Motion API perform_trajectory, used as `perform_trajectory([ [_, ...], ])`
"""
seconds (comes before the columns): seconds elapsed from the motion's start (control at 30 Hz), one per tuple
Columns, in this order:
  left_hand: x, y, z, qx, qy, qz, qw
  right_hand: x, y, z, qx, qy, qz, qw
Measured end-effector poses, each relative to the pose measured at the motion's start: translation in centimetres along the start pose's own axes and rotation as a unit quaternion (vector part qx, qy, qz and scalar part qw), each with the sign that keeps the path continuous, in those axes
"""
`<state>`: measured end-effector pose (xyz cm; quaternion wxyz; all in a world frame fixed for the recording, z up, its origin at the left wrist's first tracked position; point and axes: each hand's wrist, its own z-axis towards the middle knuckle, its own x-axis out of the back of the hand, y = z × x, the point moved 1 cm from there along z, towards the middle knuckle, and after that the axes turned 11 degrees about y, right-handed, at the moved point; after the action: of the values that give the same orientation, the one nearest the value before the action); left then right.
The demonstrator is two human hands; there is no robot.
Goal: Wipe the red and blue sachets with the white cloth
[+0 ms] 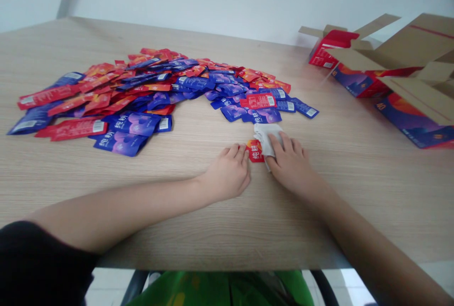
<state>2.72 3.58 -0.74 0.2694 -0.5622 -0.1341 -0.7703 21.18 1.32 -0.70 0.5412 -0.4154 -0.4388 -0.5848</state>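
A red sachet (254, 150) lies flat on the wooden table (354, 192) just in front of me. A white cloth (265, 135) covers its right part. My left hand (229, 173) rests palm down, its fingertips touching the sachet's left edge. My right hand (289, 159) lies on the cloth with fingers stretched flat, pressing it onto the sachet. Just beyond the cloth begins a wide pile of red and blue sachets (152, 88).
Opened cardboard boxes (407, 69) with red and blue printed sides stand at the right, with a smaller red box (328, 48) behind them. The table's front edge runs below my forearms, with a green seat (220, 289) under it. A pale wall lies behind the table.
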Motion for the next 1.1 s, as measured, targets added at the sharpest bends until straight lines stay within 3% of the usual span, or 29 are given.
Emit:
perform_trajectory([
  [0.1, -0.1, 0.0, 0.0, 0.002, 0.003, -0.001, 1.000, -0.1, -0.1, 0.1, -0.014, 0.011, -0.007, 1.000],
  [0.3, 0.2, 0.0, 0.1, -0.006, -0.002, -0.016, 1.000, 0.4, -3.5, -1.3, 0.083, 0.031, 0.011, 0.996],
  [0.53, 0.0, 0.0, 0.0, 0.003, 0.004, 0.002, 1.000, 0.3, -0.2, 0.0, 0.016, 0.009, -0.008, 1.000],
  [0.6, 0.0, 0.0, 0.0, 0.004, 0.003, 0.000, 1.000, 0.2, -0.2, 0.1, 0.006, 0.015, -0.018, 1.000],
  [0.83, 0.4, 0.0, 0.2, -0.006, -0.016, -0.022, 1.000, 0.3, -3.4, -1.3, 0.097, 0.036, 0.008, 0.995],
  [1.1, 0.1, 0.1, 0.1, 0.010, -0.013, -0.005, 1.000, 0.1, 0.5, 0.4, -0.031, -0.013, -0.010, 0.999],
])
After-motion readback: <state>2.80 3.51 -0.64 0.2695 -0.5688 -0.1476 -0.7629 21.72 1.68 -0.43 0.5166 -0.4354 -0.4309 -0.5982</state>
